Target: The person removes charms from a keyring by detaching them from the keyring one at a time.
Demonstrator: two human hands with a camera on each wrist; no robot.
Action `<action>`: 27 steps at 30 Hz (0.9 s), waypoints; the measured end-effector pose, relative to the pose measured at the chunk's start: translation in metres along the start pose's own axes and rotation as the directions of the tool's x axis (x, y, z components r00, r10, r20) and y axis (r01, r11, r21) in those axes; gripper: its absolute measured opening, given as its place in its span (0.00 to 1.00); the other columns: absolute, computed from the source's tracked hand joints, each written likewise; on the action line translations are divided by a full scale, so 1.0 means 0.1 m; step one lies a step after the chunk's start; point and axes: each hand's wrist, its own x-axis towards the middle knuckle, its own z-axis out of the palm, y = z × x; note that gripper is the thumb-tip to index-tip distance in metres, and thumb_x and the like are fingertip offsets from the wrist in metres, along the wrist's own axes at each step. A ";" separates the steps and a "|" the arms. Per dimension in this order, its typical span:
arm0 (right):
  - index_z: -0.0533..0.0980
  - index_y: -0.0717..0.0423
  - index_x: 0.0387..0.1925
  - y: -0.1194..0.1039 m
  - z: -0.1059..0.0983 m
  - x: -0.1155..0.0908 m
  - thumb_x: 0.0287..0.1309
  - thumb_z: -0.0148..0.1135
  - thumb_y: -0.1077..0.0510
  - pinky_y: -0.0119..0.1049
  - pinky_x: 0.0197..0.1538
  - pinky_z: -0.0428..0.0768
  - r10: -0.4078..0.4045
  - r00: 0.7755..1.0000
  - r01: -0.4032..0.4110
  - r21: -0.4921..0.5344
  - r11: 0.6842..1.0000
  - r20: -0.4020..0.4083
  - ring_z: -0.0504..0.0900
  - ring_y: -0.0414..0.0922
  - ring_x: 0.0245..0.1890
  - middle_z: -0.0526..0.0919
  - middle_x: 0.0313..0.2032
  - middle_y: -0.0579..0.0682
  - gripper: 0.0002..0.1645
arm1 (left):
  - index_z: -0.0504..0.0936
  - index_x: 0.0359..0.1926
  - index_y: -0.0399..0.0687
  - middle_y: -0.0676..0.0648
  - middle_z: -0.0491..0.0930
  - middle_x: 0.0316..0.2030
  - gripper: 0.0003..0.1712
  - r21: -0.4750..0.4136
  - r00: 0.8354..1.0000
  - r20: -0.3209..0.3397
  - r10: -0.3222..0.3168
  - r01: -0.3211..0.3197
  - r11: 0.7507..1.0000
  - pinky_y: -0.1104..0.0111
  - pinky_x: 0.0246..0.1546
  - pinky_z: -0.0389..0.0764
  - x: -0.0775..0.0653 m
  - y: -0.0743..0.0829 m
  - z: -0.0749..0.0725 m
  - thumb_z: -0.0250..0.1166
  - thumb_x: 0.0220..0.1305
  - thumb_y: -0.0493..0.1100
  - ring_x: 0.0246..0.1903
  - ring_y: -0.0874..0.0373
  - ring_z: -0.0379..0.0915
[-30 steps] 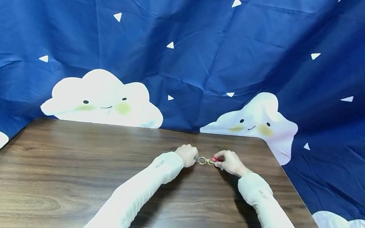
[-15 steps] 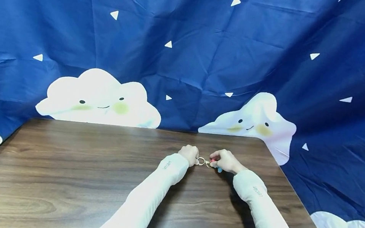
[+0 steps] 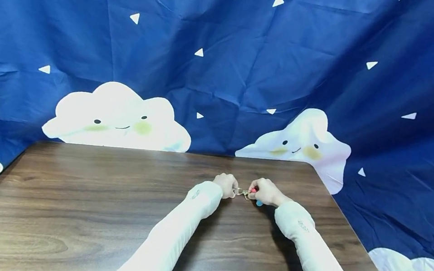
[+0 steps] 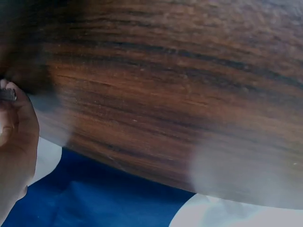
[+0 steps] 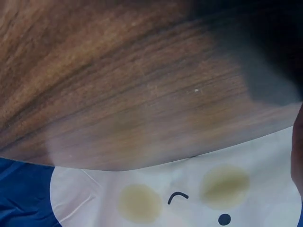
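Observation:
In the head view a keychain stretches between both hands above the far right part of the table. Its gold-coloured ring [image 3: 240, 191] is beside my left hand [image 3: 226, 185], whose fingers are curled. The left wrist view shows those fingers around a small grey metallic-looking piece [image 4: 7, 94], too little visible to tell its kind. My right hand [image 3: 269, 192] pinches the keychain near its gold clasp [image 3: 246, 195]. A red part [image 3: 253, 190] shows at the right fingertips, and a blue part [image 3: 259, 203] hangs below that hand. The right wrist view shows only a sliver of the hand.
The brown wood-grain table [image 3: 100, 211] reaches from the front to a blue curtain [image 3: 226, 63] behind it. White clouds and a star are printed on the curtain. The table's right edge runs beyond my right forearm.
The right hand has shifted slightly left, and the blue part now shows beneath it. The ring has turned and looks narrower. Both hands keep their hold.

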 end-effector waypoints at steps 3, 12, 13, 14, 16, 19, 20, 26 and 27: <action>0.76 0.54 0.21 -0.01 0.03 -0.04 0.45 0.66 0.61 0.28 0.23 0.73 0.008 1.000 -0.007 0.033 0.999 -0.012 0.71 0.36 0.16 0.70 0.16 0.41 0.05 | 0.85 0.27 0.58 0.57 0.83 0.31 0.02 -0.032 1.000 -0.007 0.005 -0.005 0.999 0.69 0.40 0.75 -0.06 -0.02 0.01 0.69 0.49 0.44 0.37 0.58 0.77; 0.77 0.51 0.24 -0.15 -0.01 -0.15 0.47 0.66 0.60 0.31 0.29 0.70 -0.017 0.994 0.018 0.009 1.000 -0.112 0.70 0.37 0.22 0.76 0.20 0.41 0.04 | 0.85 0.33 0.55 0.57 0.84 0.32 0.06 -0.164 0.991 -0.124 0.053 -0.073 0.984 0.70 0.42 0.75 -0.20 -0.13 -0.04 0.64 0.55 0.47 0.38 0.61 0.78; 0.77 0.51 0.24 -0.18 -0.03 -0.16 0.47 0.66 0.60 0.31 0.29 0.70 -0.010 0.993 0.014 0.032 0.999 -0.118 0.71 0.37 0.22 0.77 0.20 0.42 0.03 | 0.84 0.33 0.55 0.56 0.84 0.32 0.06 -0.180 0.989 -0.140 0.057 -0.082 0.980 0.70 0.41 0.76 -0.22 -0.15 -0.06 0.64 0.55 0.47 0.37 0.61 0.78; 0.78 0.51 0.25 -0.20 -0.05 -0.16 0.48 0.65 0.60 0.30 0.29 0.71 -0.009 0.992 0.016 0.056 0.998 -0.125 0.71 0.37 0.22 0.77 0.20 0.42 0.03 | 0.84 0.33 0.55 0.56 0.84 0.32 0.06 -0.192 0.986 -0.157 0.059 -0.089 0.977 0.71 0.41 0.76 -0.23 -0.17 -0.09 0.63 0.56 0.47 0.37 0.62 0.78; 0.78 0.53 0.26 -0.25 -0.09 -0.15 0.48 0.65 0.59 0.30 0.28 0.71 -0.010 0.990 0.024 0.102 0.994 -0.141 0.72 0.37 0.21 0.77 0.20 0.43 0.02 | 0.84 0.33 0.56 0.56 0.84 0.32 0.05 -0.207 0.979 -0.194 0.062 -0.103 0.973 0.72 0.39 0.76 -0.25 -0.20 -0.16 0.63 0.55 0.47 0.36 0.63 0.78; 0.79 0.55 0.29 -0.32 -0.15 -0.14 0.49 0.65 0.59 0.29 0.28 0.71 -0.022 0.983 0.050 0.147 0.988 -0.182 0.71 0.37 0.21 0.77 0.21 0.44 0.04 | 0.84 0.32 0.56 0.57 0.84 0.30 0.05 -0.229 0.968 -0.240 0.067 -0.124 0.965 0.73 0.35 0.75 -0.30 -0.24 -0.29 0.63 0.55 0.46 0.32 0.64 0.76; 0.79 0.55 0.29 -0.34 -0.17 -0.14 0.49 0.65 0.59 0.29 0.27 0.71 -0.028 0.980 0.059 0.154 0.986 -0.200 0.71 0.37 0.21 0.77 0.21 0.44 0.04 | 0.84 0.32 0.56 0.57 0.83 0.29 0.05 -0.237 0.965 -0.251 0.071 -0.133 0.962 0.73 0.34 0.74 -0.31 -0.24 -0.33 0.63 0.55 0.46 0.31 0.64 0.76; 0.80 0.55 0.30 -0.52 -0.28 -0.22 0.48 0.66 0.58 0.27 0.28 0.72 -0.045 0.962 0.097 0.183 0.978 -0.270 0.73 0.37 0.23 0.79 0.23 0.45 0.06 | 0.84 0.35 0.55 0.56 0.79 0.22 0.07 -0.278 0.957 -0.272 0.097 -0.175 0.944 0.75 0.24 0.70 -0.48 -0.21 -0.61 0.62 0.56 0.45 0.21 0.64 0.69; 0.80 0.55 0.31 -0.56 -0.30 -0.24 0.48 0.66 0.58 0.27 0.28 0.72 -0.051 0.959 0.105 0.184 0.977 -0.277 0.73 0.37 0.23 0.79 0.23 0.45 0.06 | 0.84 0.35 0.54 0.55 0.79 0.21 0.07 -0.292 0.957 -0.271 0.100 -0.181 0.939 0.75 0.23 0.70 -0.52 -0.21 -0.65 0.62 0.56 0.45 0.19 0.65 0.69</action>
